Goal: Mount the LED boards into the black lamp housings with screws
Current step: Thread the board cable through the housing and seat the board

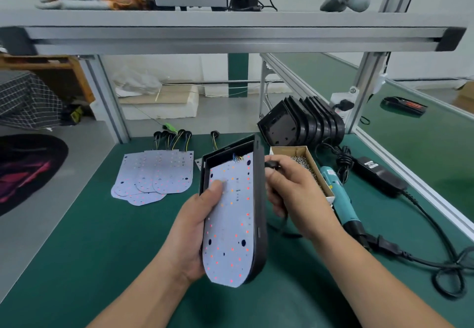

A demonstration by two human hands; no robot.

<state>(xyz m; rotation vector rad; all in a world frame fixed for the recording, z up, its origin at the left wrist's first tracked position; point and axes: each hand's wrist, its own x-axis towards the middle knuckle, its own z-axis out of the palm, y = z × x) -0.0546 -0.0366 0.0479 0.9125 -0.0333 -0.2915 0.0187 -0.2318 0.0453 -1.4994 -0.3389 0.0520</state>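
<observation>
My left hand (197,227) holds a black lamp housing (260,199) off the green table, thumb pressing on the white LED board (230,222) that lies in it. The board's rounded lower end sticks out past the housing rim. Coloured wires show at the board's top end. My right hand (292,194) is at the housing's right side, fingers curled round a black cable with a grommet (272,165). A stack of loose LED boards (154,174) lies to the left. Several empty black housings (302,122) lean together at the back right.
An open cardboard box of screws (300,159) sits right of the housing, with a teal electric screwdriver (341,197) beside it and its black power adapter (379,174) and cord further right. Several cable grommets with wires (169,138) lie at the table's back edge. A shelf beam (230,35) runs overhead.
</observation>
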